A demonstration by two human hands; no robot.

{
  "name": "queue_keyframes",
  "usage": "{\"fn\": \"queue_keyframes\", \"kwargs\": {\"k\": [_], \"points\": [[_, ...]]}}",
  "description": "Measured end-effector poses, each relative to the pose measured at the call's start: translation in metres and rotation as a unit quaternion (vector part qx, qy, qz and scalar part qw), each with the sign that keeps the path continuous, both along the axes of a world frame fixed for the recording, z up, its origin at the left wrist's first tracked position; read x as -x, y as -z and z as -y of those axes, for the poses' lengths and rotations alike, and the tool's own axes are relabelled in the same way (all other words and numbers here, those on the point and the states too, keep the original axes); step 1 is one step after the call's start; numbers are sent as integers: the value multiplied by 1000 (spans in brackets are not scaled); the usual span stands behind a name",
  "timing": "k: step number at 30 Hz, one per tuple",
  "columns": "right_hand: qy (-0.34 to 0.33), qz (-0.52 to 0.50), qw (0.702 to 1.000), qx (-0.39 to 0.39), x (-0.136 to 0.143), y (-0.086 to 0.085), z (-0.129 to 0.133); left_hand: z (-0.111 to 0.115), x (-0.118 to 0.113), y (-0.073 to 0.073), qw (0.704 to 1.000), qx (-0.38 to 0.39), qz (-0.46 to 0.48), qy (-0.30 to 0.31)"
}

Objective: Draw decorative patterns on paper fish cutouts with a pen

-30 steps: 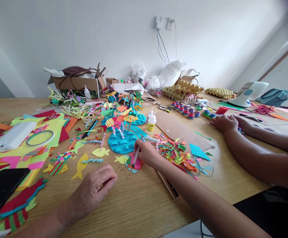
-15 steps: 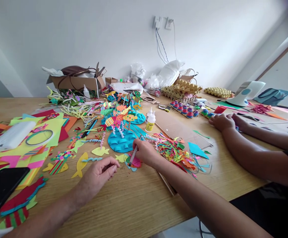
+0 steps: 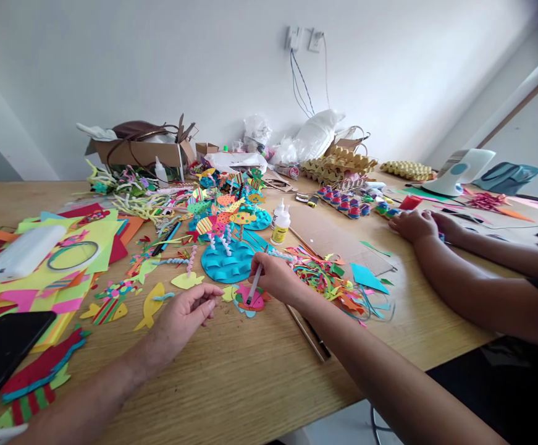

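Note:
My right hand (image 3: 275, 276) is closed round a slim grey pen (image 3: 255, 283), its dark tip pointing down onto a pink paper fish (image 3: 258, 299). That fish lies flat on the wooden table, with blue and yellow-green paper shapes at its edge. To its left, my left hand (image 3: 189, 318) hovers with loosely bent fingers and nothing visible in it. A yellow paper fish (image 3: 152, 306) and a pale yellow-green fish (image 3: 186, 280) lie beyond that hand. Just behind my right hand stands a blue bumpy base (image 3: 226, 262) with paper fish on curly stems above it.
Glue bottles (image 3: 280, 225) stand behind the base. Paper scraps (image 3: 327, 278) and a cardboard sheet (image 3: 338, 238) lie to the right. Another person's hands (image 3: 419, 225) work by painted egg-carton pieces (image 3: 343, 203). Coloured paper (image 3: 99, 262) and a black phone (image 3: 9, 352) lie left.
The pen tip has shifted slightly right and away from me over the pink fish. My left hand has moved a little, its fingers still loosely bent.

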State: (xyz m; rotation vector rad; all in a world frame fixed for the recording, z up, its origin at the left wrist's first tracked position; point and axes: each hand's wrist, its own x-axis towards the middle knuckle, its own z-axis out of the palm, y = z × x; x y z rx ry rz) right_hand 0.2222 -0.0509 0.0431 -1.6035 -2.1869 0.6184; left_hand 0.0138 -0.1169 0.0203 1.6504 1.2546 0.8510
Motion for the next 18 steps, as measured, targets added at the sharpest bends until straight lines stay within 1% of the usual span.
{"fn": "queue_keyframes", "kwargs": {"k": [3,7,12,15,18], "points": [[9,-44,999,13,-9,-5,4,-9,-2,1,999,-22,-38,15],[4,-91,994,55,-21,-2,9,-26,-15,2,990,-79,-107,43],[4,-101,994,46,-29,3,15,-45,-41,4,958,-165,-213,102],[7,-106,994,38,-31,3,19,-49,-49,5,938,-188,-262,129],[8,-108,994,22,-32,4,23,-49,-51,6,925,-196,-295,141]]}}
